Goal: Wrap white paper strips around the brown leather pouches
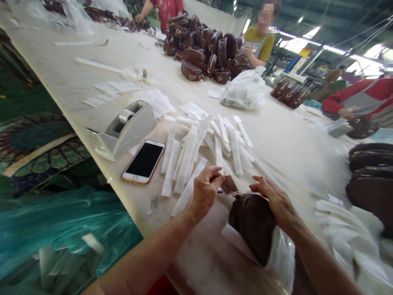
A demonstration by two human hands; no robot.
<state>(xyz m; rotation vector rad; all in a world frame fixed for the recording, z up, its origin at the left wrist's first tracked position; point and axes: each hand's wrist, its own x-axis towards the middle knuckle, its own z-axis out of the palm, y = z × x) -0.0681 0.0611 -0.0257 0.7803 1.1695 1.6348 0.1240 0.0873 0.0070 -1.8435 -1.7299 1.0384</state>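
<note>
A dark brown leather bag (253,223) lies on the table right in front of me, with clear plastic (281,258) by its lower right side. Between the thumb and fingers of my left hand (207,188) is a small brown leather tag (229,185), which hangs at the bag's top by its metal hardware. My right hand (274,198) is over the bag's right side, fingers stretched out and apart, and nothing shows in its grip. A white strip (238,241) sticks out at the bag's left edge.
White strips (196,143) lie in a heap beyond my hands, beside a phone (144,162) and a grey tape dispenser (125,127). Brown bags (193,63) are piled farther back near a plastic bag (244,90). Dark bags (371,180) stand at right. Several people work around the table.
</note>
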